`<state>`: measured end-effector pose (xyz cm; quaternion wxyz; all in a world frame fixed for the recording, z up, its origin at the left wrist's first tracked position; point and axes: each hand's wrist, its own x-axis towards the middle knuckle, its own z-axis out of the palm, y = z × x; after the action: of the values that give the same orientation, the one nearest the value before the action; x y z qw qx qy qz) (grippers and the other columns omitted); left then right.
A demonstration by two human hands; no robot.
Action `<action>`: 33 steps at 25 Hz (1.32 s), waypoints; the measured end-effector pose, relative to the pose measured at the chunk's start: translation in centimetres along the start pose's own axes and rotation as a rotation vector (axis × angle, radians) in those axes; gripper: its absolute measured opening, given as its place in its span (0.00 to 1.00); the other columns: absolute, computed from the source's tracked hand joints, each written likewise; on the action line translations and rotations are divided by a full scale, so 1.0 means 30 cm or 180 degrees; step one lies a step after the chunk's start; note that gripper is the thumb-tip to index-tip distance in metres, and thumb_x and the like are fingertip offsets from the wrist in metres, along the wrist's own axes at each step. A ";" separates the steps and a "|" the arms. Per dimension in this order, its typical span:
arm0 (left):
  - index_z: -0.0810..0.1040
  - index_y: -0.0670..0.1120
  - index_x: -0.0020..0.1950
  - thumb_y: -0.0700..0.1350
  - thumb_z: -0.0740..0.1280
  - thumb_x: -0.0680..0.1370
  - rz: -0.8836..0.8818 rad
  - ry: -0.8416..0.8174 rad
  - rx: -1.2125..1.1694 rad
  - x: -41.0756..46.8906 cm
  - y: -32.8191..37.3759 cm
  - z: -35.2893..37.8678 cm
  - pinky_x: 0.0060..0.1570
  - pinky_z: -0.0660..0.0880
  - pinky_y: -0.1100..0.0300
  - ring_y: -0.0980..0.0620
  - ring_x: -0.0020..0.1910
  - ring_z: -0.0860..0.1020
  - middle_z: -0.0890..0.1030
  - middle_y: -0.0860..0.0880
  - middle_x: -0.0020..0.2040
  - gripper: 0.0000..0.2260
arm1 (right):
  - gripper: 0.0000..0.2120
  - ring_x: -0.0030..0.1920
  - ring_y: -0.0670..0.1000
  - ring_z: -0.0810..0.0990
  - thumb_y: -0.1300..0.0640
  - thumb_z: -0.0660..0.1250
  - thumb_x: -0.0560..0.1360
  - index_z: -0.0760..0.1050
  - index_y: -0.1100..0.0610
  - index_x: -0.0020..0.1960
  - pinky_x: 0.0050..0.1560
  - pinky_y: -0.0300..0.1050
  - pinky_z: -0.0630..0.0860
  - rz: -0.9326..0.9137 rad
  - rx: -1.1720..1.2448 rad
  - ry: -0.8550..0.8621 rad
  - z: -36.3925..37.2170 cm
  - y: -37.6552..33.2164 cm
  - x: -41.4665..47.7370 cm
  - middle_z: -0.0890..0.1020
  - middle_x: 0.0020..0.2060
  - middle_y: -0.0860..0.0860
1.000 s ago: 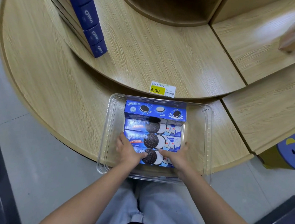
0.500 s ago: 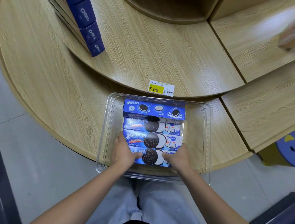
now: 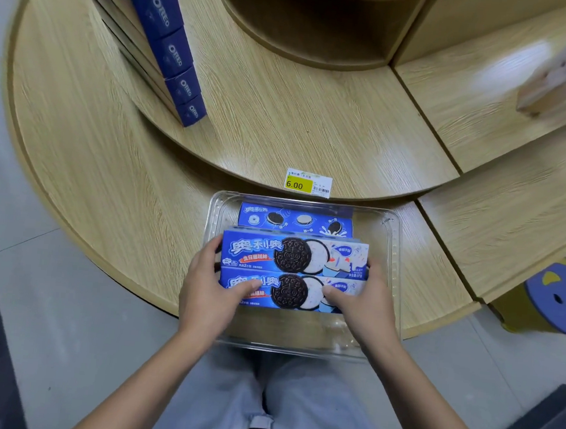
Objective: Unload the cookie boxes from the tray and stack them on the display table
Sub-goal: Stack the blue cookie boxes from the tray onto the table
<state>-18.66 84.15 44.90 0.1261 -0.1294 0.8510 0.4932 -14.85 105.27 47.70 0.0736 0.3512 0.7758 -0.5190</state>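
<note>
The left grip and the right grip are clamping a bundle of cookie boxes from its two short ends, fingers curling round the sides and each thumb pressing on the face of the nearest box. Two printed faces are showing in the bundle, and whether a further box is hiding behind them I cannot tell. The bundle is sitting within the walls of the clear tray, and whether it is touching the tray floor is not clear either. The tray is resting on the lower tier of the desk, its near end overhanging the edge. One far box is lying flat at the tray's far end, apart from both grips. A stack of blue boxes is standing on the upper tier, far left, well apart from the tray, so the job is looking partly done. Carrying this bundle up, stacking it and then fetching the far box is what is remaining.
</note>
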 end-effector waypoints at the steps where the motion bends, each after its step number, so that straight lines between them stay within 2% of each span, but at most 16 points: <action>1: 0.68 0.56 0.65 0.44 0.79 0.60 0.0083 0.0033 -0.0136 0.017 0.032 -0.012 0.53 0.78 0.52 0.53 0.53 0.79 0.77 0.54 0.61 0.37 | 0.28 0.44 0.41 0.79 0.67 0.75 0.64 0.67 0.50 0.57 0.50 0.47 0.79 -0.0093 0.0138 0.0057 -0.011 -0.029 0.003 0.78 0.45 0.41; 3: 0.69 0.56 0.65 0.42 0.79 0.60 0.0258 0.0068 -0.0360 0.060 0.102 -0.032 0.52 0.78 0.57 0.54 0.53 0.79 0.76 0.54 0.62 0.37 | 0.31 0.43 0.39 0.78 0.67 0.75 0.63 0.67 0.51 0.60 0.47 0.41 0.78 -0.0276 0.0343 0.0145 -0.032 -0.080 0.020 0.76 0.45 0.38; 5: 0.69 0.57 0.64 0.41 0.79 0.60 0.0468 0.0063 -0.0491 0.122 0.164 -0.046 0.52 0.77 0.59 0.54 0.53 0.79 0.77 0.54 0.60 0.36 | 0.32 0.45 0.40 0.79 0.69 0.76 0.63 0.66 0.52 0.61 0.44 0.36 0.79 -0.0446 0.0562 0.0173 -0.053 -0.121 0.056 0.76 0.48 0.40; 7: 0.70 0.58 0.63 0.42 0.79 0.60 0.0739 0.0030 -0.0580 0.187 0.226 -0.058 0.51 0.78 0.58 0.54 0.53 0.79 0.77 0.53 0.59 0.36 | 0.33 0.48 0.44 0.80 0.70 0.76 0.62 0.67 0.54 0.61 0.46 0.37 0.79 -0.0626 0.0720 0.0158 -0.086 -0.162 0.103 0.77 0.51 0.47; 9: 0.70 0.54 0.63 0.39 0.79 0.62 0.0931 -0.0098 -0.0737 0.251 0.289 -0.064 0.50 0.79 0.60 0.55 0.52 0.80 0.77 0.52 0.60 0.34 | 0.33 0.48 0.46 0.81 0.72 0.75 0.61 0.67 0.56 0.62 0.47 0.38 0.80 -0.0754 0.0854 0.0037 -0.124 -0.215 0.159 0.78 0.52 0.50; 11: 0.70 0.50 0.65 0.40 0.75 0.68 0.1012 -0.0226 -0.0913 0.316 0.345 -0.066 0.47 0.78 0.64 0.57 0.51 0.80 0.76 0.52 0.59 0.28 | 0.30 0.46 0.44 0.81 0.73 0.73 0.63 0.68 0.55 0.60 0.46 0.39 0.81 -0.0863 0.0981 -0.0122 -0.161 -0.270 0.220 0.78 0.52 0.49; 12: 0.70 0.50 0.65 0.43 0.71 0.72 0.1061 -0.0251 -0.0983 0.344 0.367 -0.063 0.48 0.78 0.63 0.58 0.51 0.79 0.77 0.52 0.58 0.22 | 0.27 0.46 0.44 0.82 0.72 0.71 0.65 0.69 0.54 0.59 0.46 0.39 0.81 -0.0901 0.1056 -0.0177 -0.177 -0.296 0.250 0.78 0.52 0.49; 14: 0.71 0.53 0.63 0.53 0.61 0.78 0.1107 -0.0275 -0.1092 0.409 0.397 -0.054 0.55 0.78 0.52 0.57 0.53 0.79 0.78 0.52 0.57 0.14 | 0.19 0.52 0.47 0.81 0.64 0.68 0.69 0.71 0.55 0.59 0.51 0.44 0.79 -0.0872 0.1248 -0.0277 -0.202 -0.339 0.322 0.79 0.53 0.50; 15: 0.70 0.54 0.61 0.54 0.56 0.79 0.1074 -0.0305 -0.1156 0.438 0.410 -0.047 0.56 0.77 0.48 0.57 0.53 0.79 0.79 0.54 0.55 0.13 | 0.18 0.55 0.51 0.80 0.58 0.66 0.70 0.72 0.56 0.59 0.53 0.46 0.78 -0.0804 0.1302 -0.0334 -0.211 -0.362 0.357 0.80 0.53 0.51; 17: 0.69 0.53 0.61 0.52 0.52 0.81 0.1021 -0.0344 -0.1242 0.492 0.426 -0.027 0.55 0.78 0.48 0.62 0.50 0.79 0.78 0.59 0.52 0.12 | 0.17 0.55 0.53 0.80 0.50 0.62 0.72 0.73 0.55 0.58 0.55 0.48 0.77 -0.0742 0.1286 -0.0436 -0.218 -0.408 0.426 0.82 0.51 0.50; 19: 0.68 0.50 0.63 0.51 0.53 0.81 0.1042 -0.0306 -0.1225 0.534 0.447 -0.002 0.53 0.79 0.51 0.63 0.49 0.79 0.77 0.59 0.52 0.13 | 0.12 0.52 0.52 0.80 0.48 0.60 0.74 0.74 0.53 0.53 0.52 0.47 0.76 -0.0838 0.1349 -0.0434 -0.212 -0.441 0.490 0.82 0.47 0.48; 22: 0.66 0.46 0.66 0.46 0.63 0.78 0.1158 -0.0271 -0.1049 0.582 0.454 0.025 0.48 0.80 0.61 0.59 0.53 0.78 0.75 0.56 0.59 0.18 | 0.04 0.53 0.51 0.79 0.55 0.62 0.77 0.72 0.52 0.52 0.50 0.44 0.78 -0.1077 0.1302 -0.0275 -0.186 -0.431 0.568 0.80 0.49 0.50; 24: 0.66 0.47 0.66 0.40 0.70 0.73 0.1211 -0.0257 -0.0923 0.614 0.442 0.036 0.47 0.79 0.64 0.57 0.57 0.76 0.72 0.55 0.61 0.24 | 0.11 0.56 0.52 0.78 0.62 0.67 0.74 0.71 0.52 0.54 0.54 0.47 0.78 -0.1319 0.1056 -0.0159 -0.169 -0.399 0.603 0.79 0.53 0.50; 27: 0.66 0.46 0.65 0.34 0.72 0.69 0.1256 -0.0177 -0.0880 0.632 0.409 0.055 0.47 0.79 0.66 0.57 0.56 0.76 0.71 0.56 0.60 0.27 | 0.20 0.57 0.51 0.77 0.67 0.72 0.68 0.68 0.55 0.55 0.58 0.45 0.76 -0.1434 0.0724 -0.0002 -0.139 -0.353 0.629 0.76 0.54 0.49; 31: 0.67 0.46 0.64 0.33 0.72 0.69 0.1259 -0.0085 -0.1004 0.627 0.374 0.074 0.49 0.78 0.67 0.55 0.59 0.75 0.71 0.56 0.59 0.27 | 0.24 0.58 0.50 0.77 0.68 0.73 0.67 0.66 0.54 0.56 0.57 0.38 0.77 -0.1456 0.0583 0.0235 -0.105 -0.314 0.637 0.75 0.52 0.44; 33: 0.67 0.45 0.64 0.33 0.72 0.69 0.1296 -0.0082 -0.1024 0.622 0.363 0.072 0.50 0.78 0.65 0.54 0.60 0.75 0.71 0.56 0.59 0.27 | 0.24 0.59 0.51 0.77 0.68 0.72 0.67 0.66 0.53 0.57 0.56 0.38 0.77 -0.1464 0.0624 0.0259 -0.097 -0.306 0.631 0.75 0.52 0.43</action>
<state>-39.67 89.47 46.26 0.0128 0.0325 0.7684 0.6390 -33.89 114.66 46.85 -0.1120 0.1915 0.7836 -0.5803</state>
